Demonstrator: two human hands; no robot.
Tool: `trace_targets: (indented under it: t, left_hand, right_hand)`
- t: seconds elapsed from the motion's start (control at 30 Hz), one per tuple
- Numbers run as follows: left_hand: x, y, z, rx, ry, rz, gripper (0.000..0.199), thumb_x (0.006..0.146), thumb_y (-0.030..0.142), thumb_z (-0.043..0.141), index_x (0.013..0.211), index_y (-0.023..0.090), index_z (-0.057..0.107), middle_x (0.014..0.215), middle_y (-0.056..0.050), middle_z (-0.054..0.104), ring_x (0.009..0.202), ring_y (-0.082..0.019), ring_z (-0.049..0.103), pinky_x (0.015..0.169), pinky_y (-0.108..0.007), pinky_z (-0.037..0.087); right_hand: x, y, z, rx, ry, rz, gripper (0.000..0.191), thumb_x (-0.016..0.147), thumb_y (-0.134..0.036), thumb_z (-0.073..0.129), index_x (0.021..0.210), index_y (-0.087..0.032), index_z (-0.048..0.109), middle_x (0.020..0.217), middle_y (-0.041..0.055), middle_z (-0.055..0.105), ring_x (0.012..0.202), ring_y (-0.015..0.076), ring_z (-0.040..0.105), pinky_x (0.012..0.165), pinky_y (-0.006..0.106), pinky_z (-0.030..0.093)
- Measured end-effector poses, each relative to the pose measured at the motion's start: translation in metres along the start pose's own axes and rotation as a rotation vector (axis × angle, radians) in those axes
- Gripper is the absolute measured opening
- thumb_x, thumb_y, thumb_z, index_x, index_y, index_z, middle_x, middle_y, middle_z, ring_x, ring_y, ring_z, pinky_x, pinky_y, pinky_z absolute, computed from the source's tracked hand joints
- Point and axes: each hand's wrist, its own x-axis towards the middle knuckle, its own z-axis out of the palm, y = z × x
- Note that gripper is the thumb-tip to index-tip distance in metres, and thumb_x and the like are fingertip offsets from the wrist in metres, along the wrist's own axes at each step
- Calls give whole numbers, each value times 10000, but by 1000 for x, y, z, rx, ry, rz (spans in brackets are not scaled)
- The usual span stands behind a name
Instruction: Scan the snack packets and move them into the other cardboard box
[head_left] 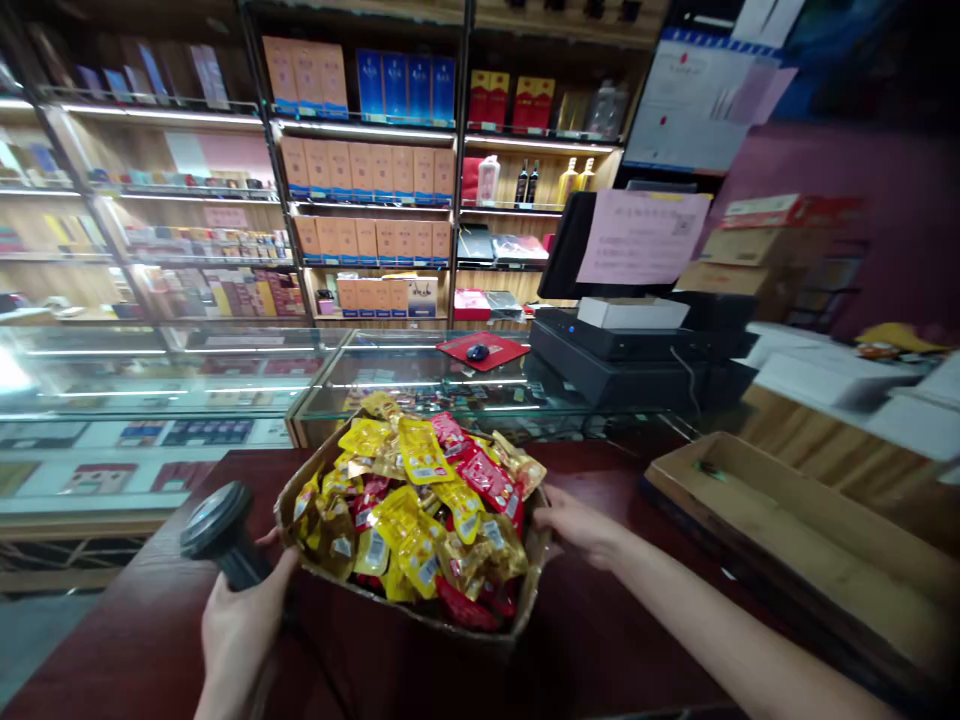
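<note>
A cardboard box (409, 607) full of small snack packets is held level between my two hands over the dark red counter. Yellow packets (421, 452), red packets (487, 478) and gold packets (495, 538) are heaped to its rim. My left hand (244, 620) grips the box's left side, thumb near the rim and fingers partly hidden. Right beside that hand, a barcode scanner (229, 535) rises with its head tilted up; its lower part is hidden. My right hand (577, 522) clasps the opposite side, its fingertips partly out of sight.
To the right lies a long, shallow cardboard tray (795, 530). Behind the counter (142, 630) stands a glass display case (390, 375) with a mouse (478, 352) on a red mat (504, 350). A monitor (566, 245) and stocked shelves (367, 205) are farther back.
</note>
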Motion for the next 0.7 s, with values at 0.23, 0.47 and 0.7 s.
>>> trace_targets:
  t: [0.23,0.47,0.7]
  left_hand:
    - [9,-25,-8,-31,131,-120,540,518,422,776,1002,199,690,758,-79,684,777,-334,638,703,-444,473]
    - [16,-23,27,58,39,-133,573,525,526,756,977,185,666,795,-111,680,867,-389,637,762,-505,479]
    - [16,-31,42,-326,-21,-170,512,556,374,768,988,163,593,950,-104,679,857,-311,673,751,-430,557]
  right_hand:
    - [86,-25,39,-140,-200,-64,627,525,-11,413,1122,-194,472,656,-38,620,533,141,632,519,249,517]
    - [144,-37,18,-293,-161,-106,564,593,-10,458,1120,-206,496,657,-35,626,522,128,627,504,221,508]
    - [155,-31,11,-152,-138,-135,466,771,-188,569,1231,-194,492,906,63,689,669,158,668,593,296,554]
